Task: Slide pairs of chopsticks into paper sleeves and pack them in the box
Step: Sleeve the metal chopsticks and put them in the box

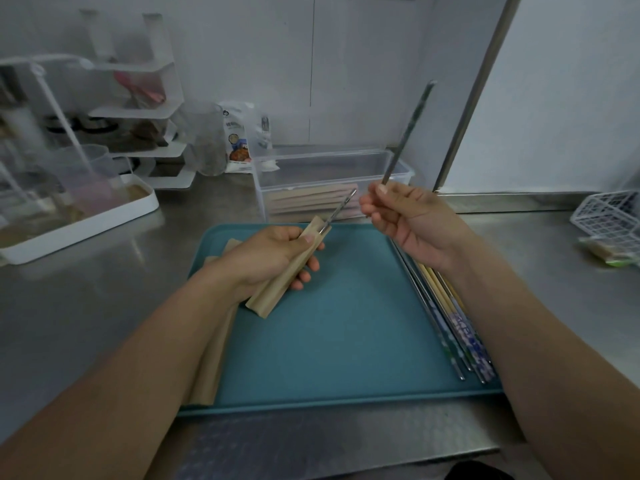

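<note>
Up above the teal tray (332,341), the left hand (266,258) grips a tan paper sleeve (287,271), fingers curled round its middle, with one metal chopstick (341,210) already part way in and its end sticking out of the sleeve's open top toward the box. The right hand (408,220) is held apart from the left, pinching the lower end of a second chopstick (408,131) that slants up and to the right, clear of the sleeve. More chopsticks (450,327), metal and pale wood, some with a blue-and-white pattern, lie along the tray's right edge. A stack of empty sleeves (211,368) lies on the tray's left edge, partly under the left forearm. Behind the tray stands a clear plastic box (332,168) holding several filled sleeves lying flat. A printed food packet (239,140) stands to the left of the box; its writing is too blurred to read.
</note>
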